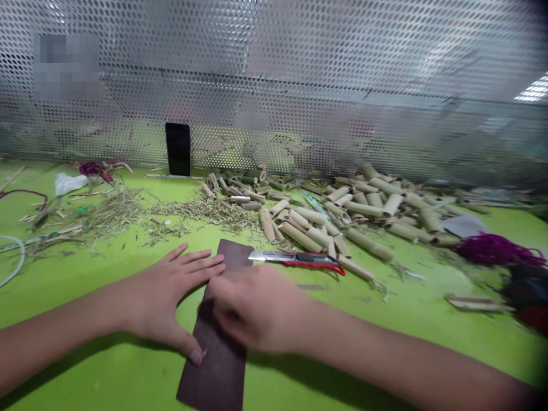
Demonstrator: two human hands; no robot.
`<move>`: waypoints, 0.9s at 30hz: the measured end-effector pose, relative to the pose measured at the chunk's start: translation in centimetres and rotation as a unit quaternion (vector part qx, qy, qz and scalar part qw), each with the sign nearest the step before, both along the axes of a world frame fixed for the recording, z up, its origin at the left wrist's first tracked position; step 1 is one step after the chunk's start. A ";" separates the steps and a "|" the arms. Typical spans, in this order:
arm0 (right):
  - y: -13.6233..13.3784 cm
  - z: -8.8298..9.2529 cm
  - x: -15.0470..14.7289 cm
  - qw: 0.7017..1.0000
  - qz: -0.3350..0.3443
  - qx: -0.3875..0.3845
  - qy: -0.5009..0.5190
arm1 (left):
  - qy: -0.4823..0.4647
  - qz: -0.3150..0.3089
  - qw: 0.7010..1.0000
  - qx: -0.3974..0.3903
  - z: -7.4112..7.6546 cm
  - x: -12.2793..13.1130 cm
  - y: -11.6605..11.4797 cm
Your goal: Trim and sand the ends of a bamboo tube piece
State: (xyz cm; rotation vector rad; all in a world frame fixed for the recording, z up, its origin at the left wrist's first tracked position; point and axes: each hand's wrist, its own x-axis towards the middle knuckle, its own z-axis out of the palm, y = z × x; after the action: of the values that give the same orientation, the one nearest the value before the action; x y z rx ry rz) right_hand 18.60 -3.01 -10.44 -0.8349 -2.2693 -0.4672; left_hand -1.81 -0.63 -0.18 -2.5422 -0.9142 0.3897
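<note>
My left hand [171, 299] lies flat with its fingers spread, resting across the edge of a dark brown sheet of sandpaper [218, 371]. My right hand [252, 308] sits curled on the same sheet, its fingertips down, and whatever lies beneath them is hidden. Just beyond the sheet lies a utility knife with a red handle [295, 260], its blade pointing left toward my hands. Behind it spreads a heap of cut bamboo tubes [363, 205].
All this lies on a green table [411, 308], backed by a perforated metal screen [274, 68]. Bamboo shavings [201, 211] are strewn at the back left, a black phone [178, 148] stands upright, and purple yarn [496, 250] lies at the right.
</note>
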 end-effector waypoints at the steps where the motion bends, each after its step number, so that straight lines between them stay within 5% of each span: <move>1: -0.1 -0.2 -0.2 0.999 0.044 0.003 -0.022 | 0.000 -0.003 1.000 0.002 0.0 0.0 0.0; 4: -0.2 -0.4 -0.1 0.993 0.103 -0.026 -0.058 | -0.002 -0.013 1.000 0.005 0.0 -0.2 0.1; 9: 0.6 -0.4 0.0 0.998 -0.043 0.012 0.032 | -0.008 -0.018 1.000 0.003 -0.1 -0.3 0.3; 14: 0.6 -1.4 -0.9 0.995 0.081 0.028 -0.043 | -0.010 -0.018 1.000 -0.003 0.0 -0.1 0.1; 19: 1.1 -0.9 -0.1 0.998 -0.039 0.030 0.042 | -0.004 -0.015 1.000 0.002 0.0 -0.1 0.1; 24: 0.7 -0.9 -0.4 0.995 0.090 0.016 -0.048 | -0.005 -0.009 1.000 -0.002 0.0 -0.1 0.1; 27: 1.0 -0.6 -0.1 1.000 -0.014 0.010 0.004 | -0.007 -0.002 1.000 -0.004 0.0 0.0 0.1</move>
State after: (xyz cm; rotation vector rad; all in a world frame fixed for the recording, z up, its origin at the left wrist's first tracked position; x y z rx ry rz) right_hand 18.50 -2.06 -11.04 -0.8566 -2.2450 -0.4984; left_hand -1.81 -0.57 -0.17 -2.5560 -0.9138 0.3760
